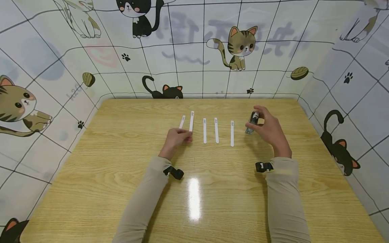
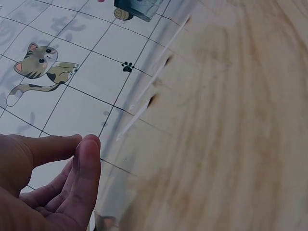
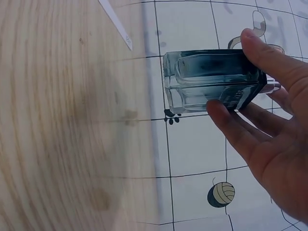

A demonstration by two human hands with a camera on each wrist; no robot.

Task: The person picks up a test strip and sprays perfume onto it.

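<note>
The right hand (image 1: 268, 126), fingers spread to width, grips the bottle (image 1: 254, 118) by its sides (fingertips only), so a slip could drop it beside the strips (image 1: 232, 133) to its left, where the left hand (image 1: 175, 140), nearly closed, pinches one strip (image 1: 191, 120).

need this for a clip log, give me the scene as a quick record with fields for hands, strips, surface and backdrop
left hand: appears to pinch the near end of the second paper strip from the left
right hand: grips a blue-green glass perfume bottle
other strips: leftmost paper strip partly hidden by the left hand; three white paper strips lie apart between the hands
strip print: too small to read
surface: wood-grain table
backdrop: cat-and-grid patterned sheet
</note>
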